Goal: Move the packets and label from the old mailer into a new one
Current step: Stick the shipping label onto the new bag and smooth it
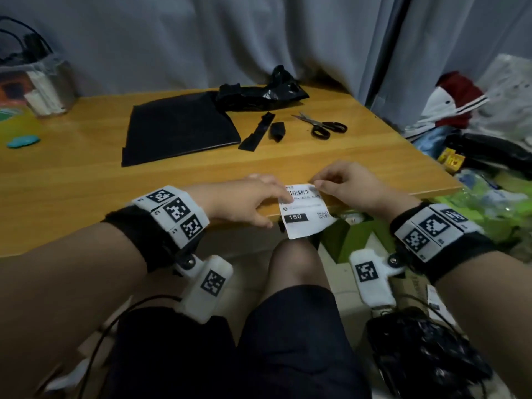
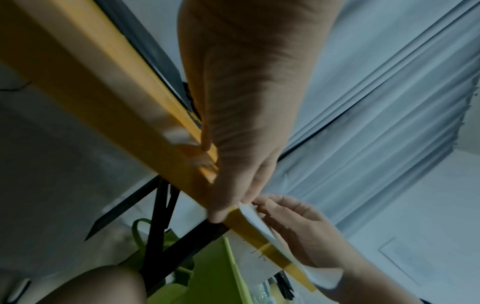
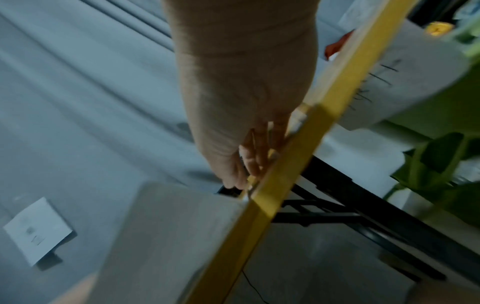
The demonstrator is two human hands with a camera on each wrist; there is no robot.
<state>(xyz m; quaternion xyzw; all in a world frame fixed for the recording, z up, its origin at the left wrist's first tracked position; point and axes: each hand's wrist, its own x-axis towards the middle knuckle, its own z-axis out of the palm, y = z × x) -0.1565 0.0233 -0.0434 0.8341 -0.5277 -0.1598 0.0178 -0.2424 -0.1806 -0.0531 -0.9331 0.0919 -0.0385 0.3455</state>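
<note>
A white shipping label (image 1: 305,214) with a barcode and "150" lies over the front edge of the wooden table (image 1: 86,180), its lower half hanging free. My left hand (image 1: 253,203) pinches the label's left side, thumb below the edge. My right hand (image 1: 339,182) pinches its top right corner. A flat black mailer (image 1: 178,131) lies mid-table, and a crumpled black mailer (image 1: 259,93) sits behind it. The left wrist view shows the label (image 2: 259,222) between both hands; the right wrist view shows its blank side (image 3: 168,236). No packets show.
Black-handled scissors (image 1: 322,126) lie right of the flat mailer, with a cut black strip (image 1: 256,132) and a small black scrap (image 1: 277,131) beside them. A clear container (image 1: 43,87) stands at the far left. Bags and clutter (image 1: 475,168) crowd the floor to the right.
</note>
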